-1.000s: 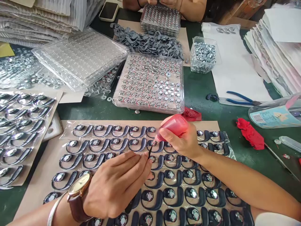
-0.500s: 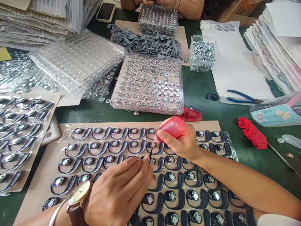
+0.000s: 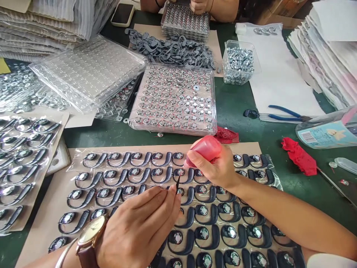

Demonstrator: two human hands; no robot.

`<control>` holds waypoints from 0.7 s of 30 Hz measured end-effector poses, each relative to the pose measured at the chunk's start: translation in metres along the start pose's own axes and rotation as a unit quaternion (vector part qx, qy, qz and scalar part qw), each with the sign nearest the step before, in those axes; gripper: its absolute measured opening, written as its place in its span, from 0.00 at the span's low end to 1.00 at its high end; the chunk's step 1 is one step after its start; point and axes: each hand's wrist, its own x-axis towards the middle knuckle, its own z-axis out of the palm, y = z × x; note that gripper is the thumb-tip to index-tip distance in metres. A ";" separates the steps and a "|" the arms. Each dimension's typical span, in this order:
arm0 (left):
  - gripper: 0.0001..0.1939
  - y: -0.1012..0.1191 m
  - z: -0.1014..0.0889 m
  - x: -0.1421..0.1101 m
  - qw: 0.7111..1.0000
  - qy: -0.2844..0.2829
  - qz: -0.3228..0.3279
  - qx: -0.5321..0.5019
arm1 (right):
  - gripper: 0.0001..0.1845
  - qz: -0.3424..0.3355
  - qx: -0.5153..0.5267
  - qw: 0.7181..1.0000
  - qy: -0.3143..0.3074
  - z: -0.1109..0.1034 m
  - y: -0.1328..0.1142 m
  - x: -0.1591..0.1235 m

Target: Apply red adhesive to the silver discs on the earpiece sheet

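Observation:
My left hand (image 3: 142,223), with a watch on the wrist, is closed around dark, fine-pointed tweezers (image 3: 178,181); most of their length is hidden under the fingers. Their tip is at a small round speaker (image 3: 179,172) set in a black ear-hook shell (image 3: 190,175). My right hand (image 3: 214,167) grips a soft red squeeze bottle (image 3: 208,148), tilted so its nozzle points down and left, just above the same shell. Rows of similar shells with silver speakers and thin wires lie on a clear plastic sheet over brown cardboard (image 3: 47,208).
Beyond the cardboard stands a stacked clear tray of speakers (image 3: 173,100). Grey hook-shaped parts (image 3: 170,50), a tub of metal rings (image 3: 239,61), blue-handled pliers (image 3: 287,113) and a red-wrapped tool (image 3: 299,156) lie around. A co-worker's hands (image 3: 199,5) are at the far side.
The view has shifted slightly. Both my hands keep their grips over the same shell, with only small movements. The co-worker's hands have moved a little over the far trays.

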 end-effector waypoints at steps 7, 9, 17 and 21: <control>0.15 -0.004 -0.003 0.002 0.999 -0.003 -0.014 -0.029 | 0.09 -0.010 -0.034 0.999 0.009 -0.001 -0.005 0.002; 0.14 -0.007 -0.005 0.006 0.999 0.000 -0.024 -0.047 | 0.11 -0.026 -0.052 0.998 0.019 -0.003 -0.008 0.002; 0.11 -0.012 -0.012 0.013 0.997 -0.005 -0.030 -0.078 | 0.11 -0.012 -0.001 1.000 0.008 -0.004 -0.005 0.000; 0.12 -0.013 -0.011 0.010 0.995 -0.008 -0.030 -0.090 | 0.13 -0.007 -0.014 1.000 -0.005 -0.004 -0.008 0.000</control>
